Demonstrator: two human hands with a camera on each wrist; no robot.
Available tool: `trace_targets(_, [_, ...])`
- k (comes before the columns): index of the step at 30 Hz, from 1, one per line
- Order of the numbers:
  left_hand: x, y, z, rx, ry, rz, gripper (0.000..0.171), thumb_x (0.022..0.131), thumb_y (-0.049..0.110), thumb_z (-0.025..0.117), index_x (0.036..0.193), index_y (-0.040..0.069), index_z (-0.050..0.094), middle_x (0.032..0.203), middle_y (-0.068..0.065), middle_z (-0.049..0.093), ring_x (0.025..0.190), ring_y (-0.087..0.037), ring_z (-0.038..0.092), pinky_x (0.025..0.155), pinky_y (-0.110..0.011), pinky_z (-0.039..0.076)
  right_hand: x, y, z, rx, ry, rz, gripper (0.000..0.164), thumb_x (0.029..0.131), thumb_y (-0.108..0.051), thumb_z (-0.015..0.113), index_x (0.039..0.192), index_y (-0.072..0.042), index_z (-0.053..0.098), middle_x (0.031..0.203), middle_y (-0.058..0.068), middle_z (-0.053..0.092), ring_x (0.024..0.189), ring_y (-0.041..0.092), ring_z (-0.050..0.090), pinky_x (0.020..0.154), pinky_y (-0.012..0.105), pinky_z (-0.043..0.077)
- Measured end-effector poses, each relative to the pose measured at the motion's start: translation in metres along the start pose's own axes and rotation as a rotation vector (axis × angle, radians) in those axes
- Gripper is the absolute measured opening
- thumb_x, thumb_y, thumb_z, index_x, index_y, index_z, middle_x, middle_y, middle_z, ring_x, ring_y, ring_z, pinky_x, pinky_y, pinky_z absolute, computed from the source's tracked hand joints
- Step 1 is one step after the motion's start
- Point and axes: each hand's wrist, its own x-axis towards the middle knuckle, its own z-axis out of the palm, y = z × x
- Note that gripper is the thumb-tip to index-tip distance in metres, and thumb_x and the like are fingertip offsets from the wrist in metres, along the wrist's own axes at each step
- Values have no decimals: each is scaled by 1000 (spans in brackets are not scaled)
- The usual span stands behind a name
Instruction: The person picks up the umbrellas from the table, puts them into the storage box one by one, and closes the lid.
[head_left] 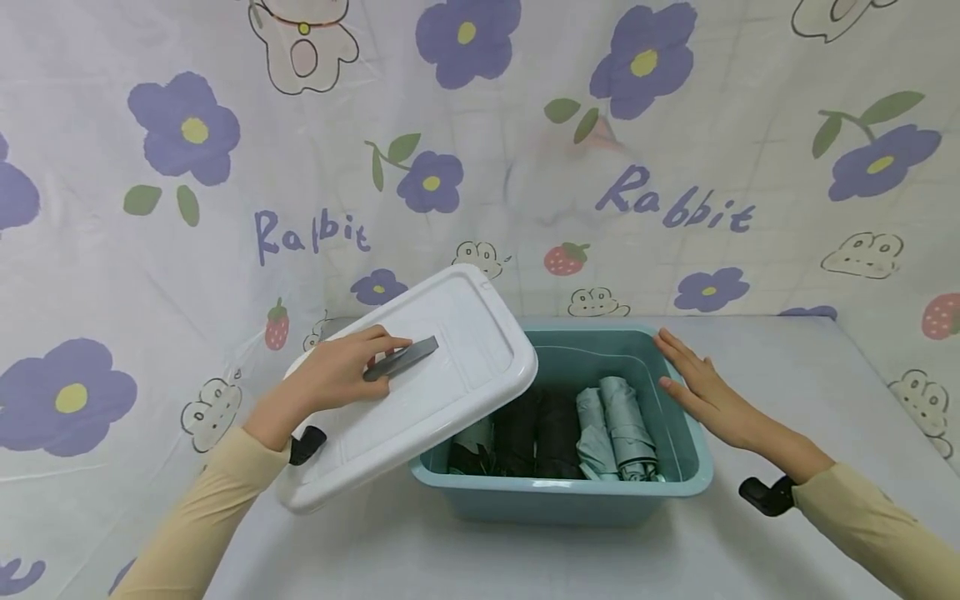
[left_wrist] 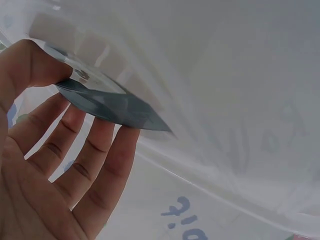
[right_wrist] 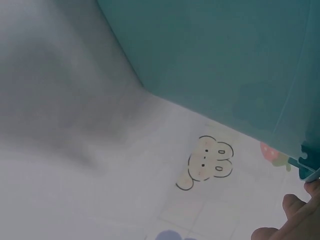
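My left hand point(head_left: 337, 375) grips the grey handle point(head_left: 405, 358) on top of a white lid point(head_left: 457, 325), thumb on one side and fingers on the other in the left wrist view. The lid is tilted and overlaps the left part of a teal storage bin point(head_left: 555, 492). Inside the bin, dark folded bundles point(head_left: 558, 433) stand beside light teal folded umbrellas point(head_left: 626, 425); the left end of the bin is hidden behind the lid. My right hand point(head_left: 708, 392), fingers straight, touches the bin's right rim.
The bin stands on a white-covered table point(head_left: 795, 375). Behind it hangs a pale curtain point(head_left: 510, 183) printed with purple flowers, rabbits and strawberries. A small black wrist camera point(head_left: 767, 496) sits on the right wrist, another black camera point(head_left: 307, 446) on the left.
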Motion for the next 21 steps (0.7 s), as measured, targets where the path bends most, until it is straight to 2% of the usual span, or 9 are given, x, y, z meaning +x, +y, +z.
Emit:
trace_targets(7, [12, 15, -1, -13, -36, 31, 52, 78, 20, 61, 130, 23, 55, 102, 7, 56, 69, -7, 45, 53, -23, 36, 0, -1, 0, 11, 12, -16, 59, 100, -19, 39, 150, -7, 11, 155, 15, 1, 140, 42, 0, 100, 68, -12])
trace_targets(21, [35, 40, -1, 29, -47, 138, 51, 76, 20, 61, 127, 24, 58, 98, 9, 55, 65, -5, 43, 49, -21, 33, 0, -1, 2, 24, 11, 7, 58, 100, -20, 36, 150, -8, 9, 155, 16, -1, 140, 43, -3, 100, 67, -15])
